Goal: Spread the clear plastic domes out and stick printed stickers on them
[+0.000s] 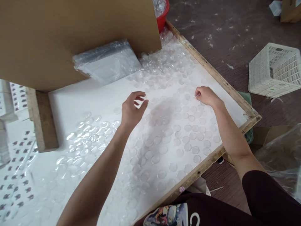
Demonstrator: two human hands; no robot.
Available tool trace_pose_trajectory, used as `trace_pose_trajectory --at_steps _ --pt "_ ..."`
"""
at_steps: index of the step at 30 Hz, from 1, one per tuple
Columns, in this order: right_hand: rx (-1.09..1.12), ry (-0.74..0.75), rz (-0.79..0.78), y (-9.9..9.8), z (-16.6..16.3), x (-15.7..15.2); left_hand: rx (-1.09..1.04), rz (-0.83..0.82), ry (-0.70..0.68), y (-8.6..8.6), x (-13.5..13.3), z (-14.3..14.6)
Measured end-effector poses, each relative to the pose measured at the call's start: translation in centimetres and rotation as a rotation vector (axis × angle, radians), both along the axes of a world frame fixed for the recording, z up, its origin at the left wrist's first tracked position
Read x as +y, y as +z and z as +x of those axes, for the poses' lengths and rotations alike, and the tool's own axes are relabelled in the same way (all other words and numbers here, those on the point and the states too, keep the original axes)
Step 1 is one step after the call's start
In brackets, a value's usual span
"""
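Note:
A white board in a wooden frame [213,71] is covered with several clear round glass discs [188,138], heaped thicker at the far side [164,62]. My left hand [133,110] hovers over the board's middle, fingers curled but apart, with nothing visible in it. My right hand [206,95] rests near the right edge of the board, fingers pinched together down on the discs; what it pinches is too small to make out.
A large cardboard sheet [70,34] overhangs the far left, with a clear plastic bag [108,61] under it. A red tub [163,15] sits behind. A white plastic basket [275,70] lies on the floor at right. Printed sheets [16,169] lie at left.

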State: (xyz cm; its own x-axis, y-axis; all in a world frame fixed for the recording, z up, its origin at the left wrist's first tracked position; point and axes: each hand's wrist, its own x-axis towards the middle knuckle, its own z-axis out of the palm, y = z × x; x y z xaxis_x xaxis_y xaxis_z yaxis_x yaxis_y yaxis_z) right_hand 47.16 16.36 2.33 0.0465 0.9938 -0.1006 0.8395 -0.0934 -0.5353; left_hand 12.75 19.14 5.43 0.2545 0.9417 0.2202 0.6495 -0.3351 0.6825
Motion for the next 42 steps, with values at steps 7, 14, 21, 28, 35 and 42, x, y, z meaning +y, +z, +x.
trace_pose_trajectory --at_steps 7,14,21,28,35,42 --pt "-0.103 -0.118 -0.06 0.1 0.9 -0.3 0.18 -0.059 0.167 -0.7 -2.2 -6.2" --pt "-0.038 0.084 0.13 1.1 -1.9 -1.3 0.2 -0.009 0.111 -1.9 -2.5 -8.2" --pt "0.025 0.18 0.082 0.6 -3.4 -0.9 0.275 0.007 -0.039 -3.1 -2.2 -7.0" --pt "0.117 0.092 0.086 0.6 -2.6 -0.6 0.35 0.091 -0.118 -4.2 -1.4 -6.7" --pt "0.055 -0.046 0.102 3.2 0.3 -1.4 0.302 0.122 -0.097 -4.6 -2.5 -6.2" --pt "0.021 0.03 -0.153 2.2 -1.7 -1.7 0.286 0.11 -0.118 -4.1 -3.8 -5.2"
